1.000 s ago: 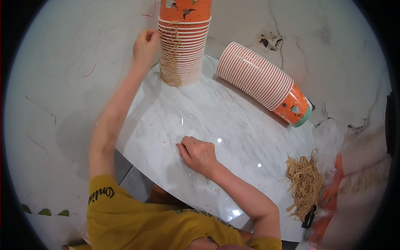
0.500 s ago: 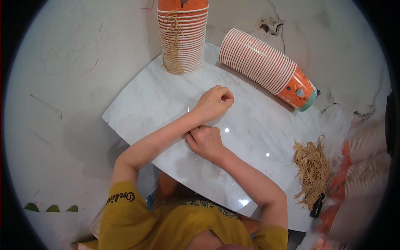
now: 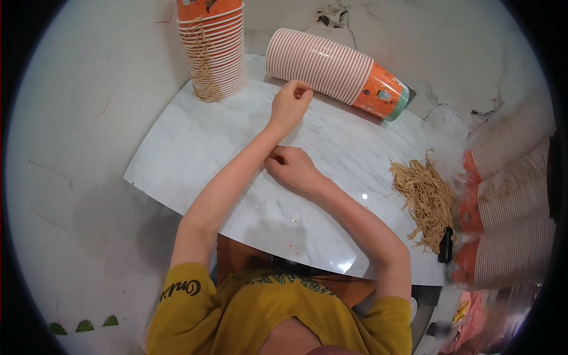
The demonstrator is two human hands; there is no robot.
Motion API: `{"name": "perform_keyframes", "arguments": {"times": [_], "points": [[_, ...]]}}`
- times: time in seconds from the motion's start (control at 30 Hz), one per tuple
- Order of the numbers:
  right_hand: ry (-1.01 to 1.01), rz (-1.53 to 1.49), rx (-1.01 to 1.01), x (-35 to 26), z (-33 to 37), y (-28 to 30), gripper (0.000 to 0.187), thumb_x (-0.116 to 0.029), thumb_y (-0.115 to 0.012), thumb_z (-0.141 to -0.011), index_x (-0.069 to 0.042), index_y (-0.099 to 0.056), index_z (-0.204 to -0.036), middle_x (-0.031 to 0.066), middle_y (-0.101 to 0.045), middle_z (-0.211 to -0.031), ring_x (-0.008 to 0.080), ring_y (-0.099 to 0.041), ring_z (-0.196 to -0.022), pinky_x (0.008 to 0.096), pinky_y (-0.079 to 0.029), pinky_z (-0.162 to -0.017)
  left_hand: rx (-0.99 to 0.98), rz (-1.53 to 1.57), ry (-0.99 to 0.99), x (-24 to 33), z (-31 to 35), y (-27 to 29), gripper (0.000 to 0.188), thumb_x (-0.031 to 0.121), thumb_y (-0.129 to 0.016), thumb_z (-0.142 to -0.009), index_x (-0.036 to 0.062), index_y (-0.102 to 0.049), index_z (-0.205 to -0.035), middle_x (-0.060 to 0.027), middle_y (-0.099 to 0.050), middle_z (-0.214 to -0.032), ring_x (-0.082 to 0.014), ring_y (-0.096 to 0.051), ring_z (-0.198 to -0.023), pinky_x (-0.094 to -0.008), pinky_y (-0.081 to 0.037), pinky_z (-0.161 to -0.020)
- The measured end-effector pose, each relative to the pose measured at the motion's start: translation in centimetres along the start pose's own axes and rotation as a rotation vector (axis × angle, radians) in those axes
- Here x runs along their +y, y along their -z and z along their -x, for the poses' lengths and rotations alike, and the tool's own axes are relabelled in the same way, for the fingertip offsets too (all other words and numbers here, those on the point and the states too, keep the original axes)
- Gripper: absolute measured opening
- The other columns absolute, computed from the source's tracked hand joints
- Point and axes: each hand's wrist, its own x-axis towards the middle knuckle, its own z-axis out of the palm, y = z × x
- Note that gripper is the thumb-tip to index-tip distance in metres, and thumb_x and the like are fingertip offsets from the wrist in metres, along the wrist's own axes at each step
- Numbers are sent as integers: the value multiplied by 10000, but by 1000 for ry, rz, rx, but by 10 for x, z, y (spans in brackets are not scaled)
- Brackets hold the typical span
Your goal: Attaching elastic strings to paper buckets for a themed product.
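My left hand (image 3: 289, 104) reaches across the white marble board (image 3: 195, 142), its fingers pinched together right at the rim end of a lying stack of striped paper cups (image 3: 331, 68) with an orange base. My right hand (image 3: 294, 167) rests on the board just below it, curled into a fist with the knuckles down. I cannot make out anything thin held in either hand. An upright stack of the same cups (image 3: 214, 47) stands at the board's far left corner, with strands of brown twine (image 3: 204, 74) draped down its side.
A loose bundle of brown twine (image 3: 425, 198) lies on the board's right end, with a small black object (image 3: 445, 245) beside it. More lying cup stacks (image 3: 512, 207) crowd the right edge. The board sits on a pale marble-patterned floor (image 3: 77, 148).
My left hand left the upright cup stack, came back to my right hand, and now reaches up to the lying stack. My right hand stayed fisted on the board.
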Motion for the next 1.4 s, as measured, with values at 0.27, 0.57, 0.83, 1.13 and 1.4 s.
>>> {"name": "perform_keyframes", "arguments": {"times": [0.27,0.57,0.83,1.13,1.4], "points": [[-310,-197,464,87,58,111,213,-211,-610,-991,-12,-683,-972,25,-626,-715,114,-548,-574,292,-458,-528,-28,-323,89,-42,-1,-29,488,250,-708,-870,63,-555,-1294,-131,-566,-1262,-274,-638,-1046,-464,-506,-922],[-183,-257,1015,142,64,201,527,-312,-630,-1022,-38,-463,-1440,106,-513,-1404,204,-557,-1211,350,-539,-910,-76,-596,-682,-12,6,-32,623,158,-739,-790,112,-560,-1385,-127,-487,-1448,-340,-419,-1371,-468,-418,-1078],[40,-230,1032,162,21,170,586,-178,-664,-992,-12,-400,-1488,155,-495,-1432,235,-512,-1289,368,-492,-995,-50,-681,-782,-7,-8,-58,681,255,-729,-823,141,-517,-1460,-103,-360,-1617,-326,-279,-1505,-517,-270,-1180],[-67,-292,1004,159,28,169,355,-123,-616,-1016,4,-512,-1331,104,-600,-1245,148,-579,-1089,270,-524,-792,159,-737,-720,-4,-45,-113,660,365,-687,-886,210,-498,-1499,-79,-377,-1610,-330,-257,-1519,-624,-128,-1207],[-97,-323,1024,163,28,170,324,-139,-614,-1018,-42,-526,-1315,74,-585,-1246,144,-578,-1089,281,-548,-790,165,-738,-689,-20,-40,-123,622,355,-669,-893,212,-522,-1481,-87,-367,-1616,-324,-264,-1522,-623,-98,-1213]]}}
